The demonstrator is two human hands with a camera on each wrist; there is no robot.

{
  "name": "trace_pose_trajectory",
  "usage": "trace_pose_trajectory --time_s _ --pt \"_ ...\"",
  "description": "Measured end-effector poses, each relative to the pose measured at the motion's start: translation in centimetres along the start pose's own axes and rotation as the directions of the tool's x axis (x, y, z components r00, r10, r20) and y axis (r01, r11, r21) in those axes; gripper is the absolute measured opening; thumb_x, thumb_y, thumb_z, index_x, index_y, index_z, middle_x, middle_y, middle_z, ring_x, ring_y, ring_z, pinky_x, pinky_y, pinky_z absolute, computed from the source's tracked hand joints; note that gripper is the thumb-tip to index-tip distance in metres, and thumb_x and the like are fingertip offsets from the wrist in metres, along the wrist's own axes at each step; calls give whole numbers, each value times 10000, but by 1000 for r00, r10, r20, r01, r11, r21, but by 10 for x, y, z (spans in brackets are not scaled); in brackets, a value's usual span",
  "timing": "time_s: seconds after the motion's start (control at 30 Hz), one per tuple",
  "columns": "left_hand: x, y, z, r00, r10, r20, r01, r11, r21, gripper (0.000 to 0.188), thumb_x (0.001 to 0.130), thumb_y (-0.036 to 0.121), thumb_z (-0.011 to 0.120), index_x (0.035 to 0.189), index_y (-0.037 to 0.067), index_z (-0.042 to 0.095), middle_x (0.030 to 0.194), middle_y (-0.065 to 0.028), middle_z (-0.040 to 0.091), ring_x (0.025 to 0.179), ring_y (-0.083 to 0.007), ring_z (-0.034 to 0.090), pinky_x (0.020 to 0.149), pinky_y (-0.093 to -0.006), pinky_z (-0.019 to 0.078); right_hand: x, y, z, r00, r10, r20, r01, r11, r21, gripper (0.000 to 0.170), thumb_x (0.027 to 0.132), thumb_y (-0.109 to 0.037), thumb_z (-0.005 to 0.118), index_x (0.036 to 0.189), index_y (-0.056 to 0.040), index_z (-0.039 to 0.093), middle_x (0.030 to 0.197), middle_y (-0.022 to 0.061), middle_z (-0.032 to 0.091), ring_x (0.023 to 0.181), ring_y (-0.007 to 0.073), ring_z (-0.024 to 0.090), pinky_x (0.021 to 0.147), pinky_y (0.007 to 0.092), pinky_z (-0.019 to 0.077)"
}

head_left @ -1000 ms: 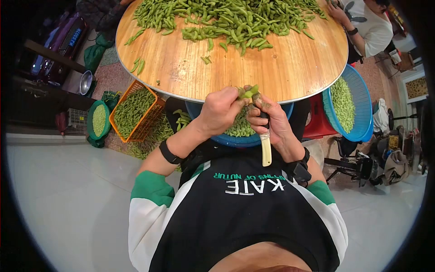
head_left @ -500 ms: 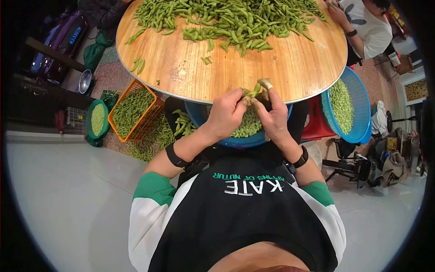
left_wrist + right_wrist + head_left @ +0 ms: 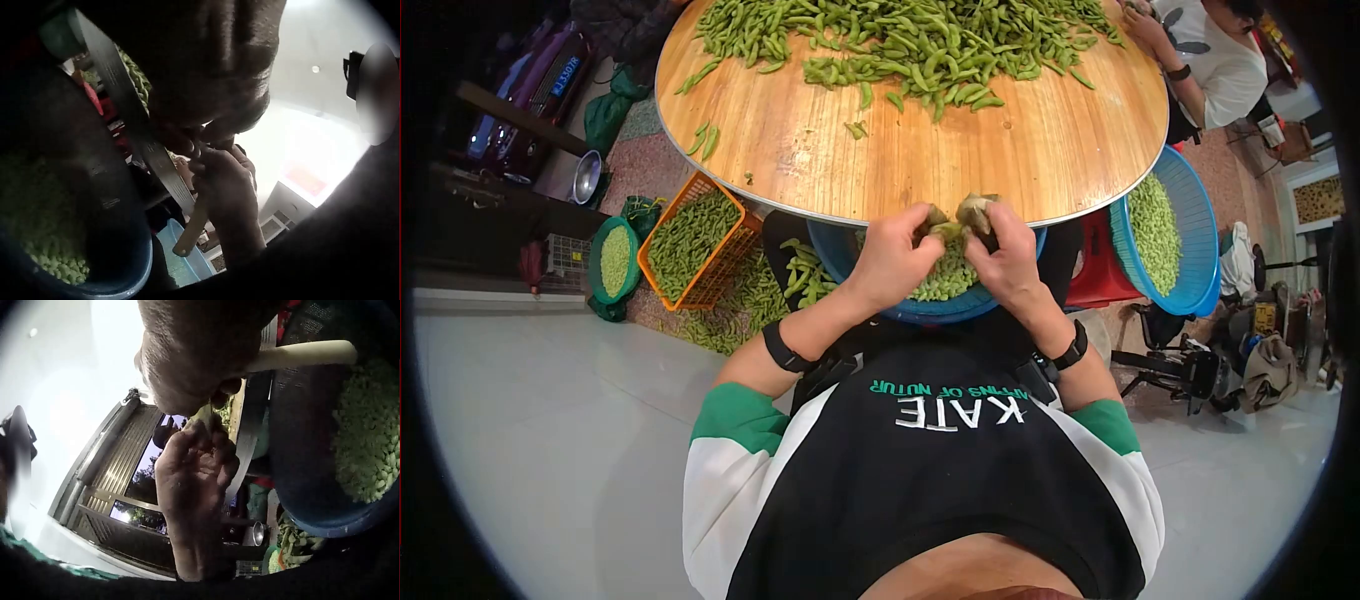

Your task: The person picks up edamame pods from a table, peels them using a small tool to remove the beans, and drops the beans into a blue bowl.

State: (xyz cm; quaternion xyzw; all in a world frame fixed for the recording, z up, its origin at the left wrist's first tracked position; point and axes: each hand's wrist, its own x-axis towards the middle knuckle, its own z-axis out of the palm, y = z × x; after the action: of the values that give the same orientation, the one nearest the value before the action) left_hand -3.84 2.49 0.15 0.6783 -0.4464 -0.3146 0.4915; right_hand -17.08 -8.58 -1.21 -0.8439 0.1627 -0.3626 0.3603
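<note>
Both hands meet at the near table edge, over a blue basin (image 3: 900,308) of shelled green beans (image 3: 945,278). My left hand (image 3: 890,258) pinches a green bean pod (image 3: 946,230) between thumb and fingers. Close beside it, my right hand (image 3: 1008,258) has its thumb and fingertips at the same pod. In the right wrist view a cream-handled tool (image 3: 306,355) sticks out from the right hand's grip; its working end is hidden. The handle also shows below the right hand in the left wrist view. Fingertips on both hands look greenish-brown.
A round wooden table (image 3: 800,170) bears a heap of bean pods (image 3: 930,50). To the left stand an orange crate (image 3: 720,262) of pods and a green basin (image 3: 636,275). A blue basket (image 3: 1200,245) of shelled beans is at right. Another person (image 3: 1220,70) sits across the table.
The pod, which stuck up between the fingertips, now lies lower and is mostly covered. The right fingers have turned, and the cream handle seen earlier below that hand is hidden in the head view.
</note>
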Motion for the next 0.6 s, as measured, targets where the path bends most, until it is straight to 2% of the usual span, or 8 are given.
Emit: trace_pose_trajectory --time_s 0.07,0.1,0.17,0.37,0.5,0.53,0.57,0.6 --pt "2 -13 4 999 -33 0 32 966 -255 95 768 8 538 852 -31 517 658 -180 523 576 -158 520 536 -321 422 -4 -11 0 999 -31 -13 31 1000 2 270 729 41 658 979 12 563 791 176 546 690 339 574 607 362 469" --pt "1 -16 5 999 -35 1 34 966 -256 95 768 8 538 852 -31 517 658 -180 523 576 -158 520 536 -321 422 -4 -13 0 1000 -28 -12 28 1000 2 270 729 41 658 979 12 563 791 176 546 690 339 574 607 362 469" --pt "-1 -21 8 998 35 -43 -43 978 -202 99 767 8 535 858 -27 517 678 -198 539 575 -226 557 544 -336 433 -3 -15 0 999 35 7 -35 997 71 262 746 35 668 986 12 564 790 177 553 693 342 582 610 361 471" --pt "-6 1 4 987 148 -56 -149 989 -9 118 772 11 552 884 -22 541 711 -220 575 640 -372 582 576 -358 460 -6 -3 -4 1000 -12 17 11 999 38 277 763 16 681 1017 16 571 819 185 572 668 332 581 617 346 474" --pt "-5 -9 6 979 197 -44 -197 980 16 129 808 27 573 929 -18 566 704 -187 595 609 -282 609 577 -335 468 -3 -14 -19 998 27 53 -31 997 70 248 827 -7 642 1063 21 568 837 144 601 651 241 594 609 304 476" --pt "-4 -9 6 987 157 -41 -160 983 -90 118 836 28 570 943 -20 579 710 -150 614 612 -217 609 578 -311 473 -1 -22 -24 960 252 122 -276 922 270 221 869 -30 602 1080 25 563 829 106 603 655 185 586 600 272 467" --pt "-4 -9 6 992 118 -35 -123 973 -196 111 863 30 566 958 -22 591 716 -114 632 614 -151 609 580 -288 479 -1 -26 -27 868 439 233 -497 752 434 203 912 -53 562 1097 28 558 821 68 606 659 128 578 590 240 459" --pt "-3 -9 6 992 120 -36 -125 973 -196 111 863 30 566 958 -22 591 716 -114 632 614 -151 609 580 -288 479 -4 -22 -28 851 442 281 -524 727 443 199 964 -96 491 1107 26 554 813 17 576 648 53 530 530 191 415"
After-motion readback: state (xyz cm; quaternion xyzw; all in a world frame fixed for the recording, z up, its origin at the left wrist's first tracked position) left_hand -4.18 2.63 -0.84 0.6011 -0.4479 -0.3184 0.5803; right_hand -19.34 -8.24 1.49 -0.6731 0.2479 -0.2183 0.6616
